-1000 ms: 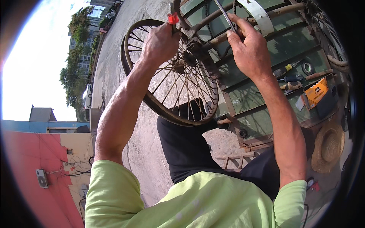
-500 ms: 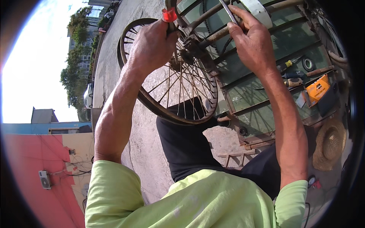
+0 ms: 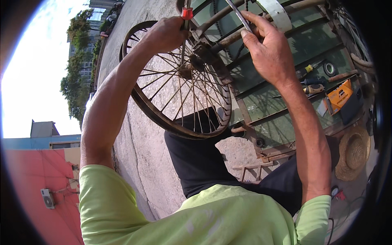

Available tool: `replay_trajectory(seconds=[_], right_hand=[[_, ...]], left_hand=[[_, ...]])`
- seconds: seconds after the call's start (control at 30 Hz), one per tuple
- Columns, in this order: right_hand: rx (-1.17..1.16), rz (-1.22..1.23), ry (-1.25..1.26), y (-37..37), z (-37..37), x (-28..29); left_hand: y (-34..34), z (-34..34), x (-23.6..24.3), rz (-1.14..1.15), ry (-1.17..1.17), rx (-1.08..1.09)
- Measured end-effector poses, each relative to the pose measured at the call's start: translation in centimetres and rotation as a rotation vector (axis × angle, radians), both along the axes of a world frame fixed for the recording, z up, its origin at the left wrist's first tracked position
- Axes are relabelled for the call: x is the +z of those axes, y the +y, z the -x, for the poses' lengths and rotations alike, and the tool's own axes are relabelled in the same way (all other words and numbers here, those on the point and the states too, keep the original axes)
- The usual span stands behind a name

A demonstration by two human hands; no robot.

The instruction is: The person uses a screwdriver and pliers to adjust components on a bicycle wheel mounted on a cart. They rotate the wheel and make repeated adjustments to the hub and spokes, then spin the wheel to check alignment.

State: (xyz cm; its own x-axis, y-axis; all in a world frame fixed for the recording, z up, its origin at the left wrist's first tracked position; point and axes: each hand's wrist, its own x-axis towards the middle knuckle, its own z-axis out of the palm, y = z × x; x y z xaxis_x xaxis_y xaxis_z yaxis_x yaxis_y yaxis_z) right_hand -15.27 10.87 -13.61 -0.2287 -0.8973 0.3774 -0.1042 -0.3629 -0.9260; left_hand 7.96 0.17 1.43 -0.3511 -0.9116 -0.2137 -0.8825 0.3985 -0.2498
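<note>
My left hand (image 3: 169,36) is closed around a slim upright bar with a red piece (image 3: 187,14) on it, just above the spoked wheel (image 3: 179,128). Its fingertips are partly hidden, and I cannot tell what kind of part the bar is. The wheel's rusty hub (image 3: 186,71) shows below that hand. To the right, my right hand (image 3: 269,51) pinches a slender silver metal rod (image 3: 239,15) between thumb and fingers; its far end leaves the top of the view. Beside this hand are a rusty frame tube (image 3: 232,38) and a white curved band (image 3: 277,15).
A green panel with rusty bars (image 3: 261,106) fills the right side. On it lie screwdrivers (image 3: 313,89), a tape roll (image 3: 329,68) and an orange box (image 3: 339,97). A straw hat (image 3: 353,154) is at the lower right. My knee (image 3: 196,155) is below the wheel.
My left hand has shifted slightly down and left, away from the red piece, and its elbow has swung outward left. The rod in my right hand tilts a little differently.
</note>
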Motion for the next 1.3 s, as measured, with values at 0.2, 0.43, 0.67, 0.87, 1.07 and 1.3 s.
replay_trajectory(seconds=[0.2,0.43,0.67,0.87,1.07,1.3], right_hand=[[0.022,-0.032,0.004,0.1,0.2,-0.2],[0.015,0.001,0.024,0.1,-0.1,-0.2],[0.025,-0.027,0.026,0.3,0.3,0.1],[-0.026,0.048,0.034,0.4,0.1,0.7],[-0.057,0.115,0.057,0.2,-0.4,0.6],[0.005,0.031,0.021,0.4,-0.3,1.0]], left_hand=[[-1.0,-0.8,-1.3,-0.095,-0.012,0.030],[-1.6,-2.2,-1.4,-0.118,0.123,0.119],[-1.5,-1.5,-1.3,-0.111,0.042,0.118],[-1.0,-1.4,-1.2,-0.066,-0.003,0.046],[-0.3,-0.4,-1.1,-0.063,-0.013,0.000],[-0.5,-0.7,-0.9,-0.093,0.020,0.094]])
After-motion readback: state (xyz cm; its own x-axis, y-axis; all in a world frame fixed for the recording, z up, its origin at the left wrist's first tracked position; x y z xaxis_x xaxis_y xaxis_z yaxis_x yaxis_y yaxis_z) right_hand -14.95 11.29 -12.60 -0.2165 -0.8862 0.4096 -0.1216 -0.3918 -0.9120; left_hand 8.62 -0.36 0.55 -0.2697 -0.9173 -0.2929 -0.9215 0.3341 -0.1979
